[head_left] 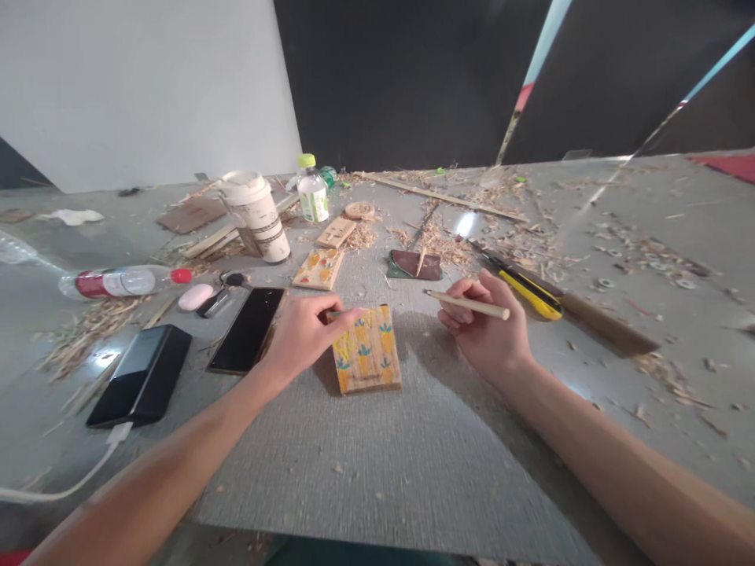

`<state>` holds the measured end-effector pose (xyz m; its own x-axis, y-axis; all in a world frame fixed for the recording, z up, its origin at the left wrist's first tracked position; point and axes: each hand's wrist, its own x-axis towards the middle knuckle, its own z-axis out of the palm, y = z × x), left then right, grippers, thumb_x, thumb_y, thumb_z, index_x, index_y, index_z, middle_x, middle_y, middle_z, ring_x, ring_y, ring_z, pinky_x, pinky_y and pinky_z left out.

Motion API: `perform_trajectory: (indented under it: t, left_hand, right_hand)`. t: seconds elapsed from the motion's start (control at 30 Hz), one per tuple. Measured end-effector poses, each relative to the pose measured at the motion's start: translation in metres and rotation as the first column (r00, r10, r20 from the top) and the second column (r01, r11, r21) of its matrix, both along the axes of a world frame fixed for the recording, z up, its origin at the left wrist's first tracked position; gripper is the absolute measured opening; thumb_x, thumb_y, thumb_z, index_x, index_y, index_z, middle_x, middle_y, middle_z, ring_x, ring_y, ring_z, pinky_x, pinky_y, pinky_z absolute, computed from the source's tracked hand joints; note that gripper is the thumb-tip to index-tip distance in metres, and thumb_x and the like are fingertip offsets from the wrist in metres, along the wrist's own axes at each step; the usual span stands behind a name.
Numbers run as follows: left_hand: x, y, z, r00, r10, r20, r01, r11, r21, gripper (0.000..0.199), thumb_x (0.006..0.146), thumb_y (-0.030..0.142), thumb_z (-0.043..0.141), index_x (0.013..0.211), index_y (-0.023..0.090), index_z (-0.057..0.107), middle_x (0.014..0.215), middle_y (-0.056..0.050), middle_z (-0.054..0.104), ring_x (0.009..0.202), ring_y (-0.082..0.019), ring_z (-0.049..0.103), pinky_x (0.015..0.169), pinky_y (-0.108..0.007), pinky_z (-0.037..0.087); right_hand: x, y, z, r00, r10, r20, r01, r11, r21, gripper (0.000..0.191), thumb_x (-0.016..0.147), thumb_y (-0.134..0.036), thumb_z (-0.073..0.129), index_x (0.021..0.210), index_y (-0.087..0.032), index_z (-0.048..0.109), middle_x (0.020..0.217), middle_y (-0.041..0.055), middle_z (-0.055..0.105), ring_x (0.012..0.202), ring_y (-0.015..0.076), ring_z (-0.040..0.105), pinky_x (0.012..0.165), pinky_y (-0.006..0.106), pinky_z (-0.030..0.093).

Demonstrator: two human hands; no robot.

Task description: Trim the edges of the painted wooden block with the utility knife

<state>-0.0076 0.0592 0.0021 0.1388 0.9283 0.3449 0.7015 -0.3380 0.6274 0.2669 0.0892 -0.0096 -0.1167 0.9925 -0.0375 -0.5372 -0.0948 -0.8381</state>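
Note:
My left hand (310, 326) grips the upper left edge of a small wooden block (371, 365); the thumb lies on its face. Painted on that face are yellow-orange shapes with teal leafy tops, and the block tilts up off the grey table. To its right, my right hand (487, 326) is closed around a thin pale wooden stick (472, 304), which looks like a pencil or brush with a dark tip pointing left toward the block. A gap separates the tip from the block. Beyond them lies a second painted wooden piece (319, 268).
A phone (248, 330), black device with a cable (141, 377), and bottle with a red cap (130, 281) lie left. Behind stand a paper cup (259, 220) and green-capped bottle (311, 192). A yellow utility knife (528, 292) lies right. Wood shavings litter the surface.

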Motion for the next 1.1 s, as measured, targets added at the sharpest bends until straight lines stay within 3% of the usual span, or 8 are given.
perform_trajectory:
  t: [0.13,0.33,0.43,0.53,0.73,1.1]
  left_hand:
    - [-0.001,-0.002,0.001,0.997,-0.075,-0.004,0.074,0.973,0.22,0.043,0.093,0.039,0.073,0.063,0.018,0.051,0.055,0.007,0.042,0.053,-0.009,0.04,0.054,-0.026,0.029]
    - [0.0,-0.008,0.003,0.991,-0.132,-0.014,0.117,0.814,0.569,0.039,0.095,0.036,0.077,0.072,0.019,0.051,0.061,0.007,0.043,0.054,-0.008,0.038,0.054,-0.026,0.03]
    - [0.001,-0.01,0.003,0.985,-0.161,-0.054,0.157,0.742,0.652,0.037,0.094,0.036,0.08,0.076,0.02,0.052,0.064,0.006,0.045,0.058,-0.01,0.039,0.055,-0.027,0.031]
    - [0.002,-0.011,0.004,0.981,-0.169,-0.099,0.19,0.706,0.682,0.038,0.093,0.036,0.081,0.076,0.02,0.051,0.064,0.006,0.044,0.058,-0.01,0.038,0.054,-0.027,0.03]
    - [0.003,-0.012,0.006,0.98,-0.164,-0.108,0.193,0.705,0.682,0.038,0.094,0.035,0.079,0.074,0.02,0.05,0.063,0.005,0.042,0.057,-0.01,0.038,0.053,-0.027,0.029]
    - [0.002,-0.009,0.004,0.99,-0.132,-0.041,0.13,0.785,0.606,0.037,0.095,0.031,0.076,0.072,0.021,0.049,0.063,0.006,0.043,0.056,-0.01,0.038,0.053,-0.028,0.031]
  right_hand:
    - [0.0,0.0,0.0,1.0,-0.007,-0.006,0.007,1.0,-0.011,0.038,0.088,-0.052,0.07,0.065,-0.021,0.069,0.054,-0.0028,0.03,0.055,0.0127,0.025,0.053,0.029,0.025]
    - [-0.001,-0.002,0.0,1.0,-0.026,-0.013,0.026,0.999,-0.034,0.037,0.088,-0.051,0.07,0.065,-0.021,0.07,0.057,-0.0023,0.031,0.058,0.013,0.027,0.055,0.028,0.029]
    - [-0.001,-0.002,0.0,1.0,-0.021,-0.019,0.021,0.999,-0.031,0.037,0.087,-0.051,0.072,0.066,-0.021,0.07,0.058,-0.0023,0.032,0.058,0.0129,0.027,0.055,0.028,0.028]
    - [-0.001,-0.002,0.0,1.0,-0.016,-0.018,0.015,0.999,-0.031,0.038,0.086,-0.052,0.073,0.066,-0.02,0.07,0.057,-0.0026,0.032,0.058,0.0128,0.027,0.055,0.028,0.028]
    - [-0.002,-0.001,0.0,1.0,-0.018,-0.016,0.017,0.999,-0.042,0.039,0.091,-0.051,0.067,0.067,-0.02,0.07,0.056,-0.0026,0.031,0.058,0.0131,0.025,0.055,0.027,0.028]
    - [-0.001,-0.003,-0.001,1.0,-0.014,-0.006,0.014,1.0,-0.027,0.04,0.094,-0.05,0.064,0.068,-0.02,0.07,0.059,-0.002,0.032,0.059,0.0134,0.027,0.056,0.027,0.029]
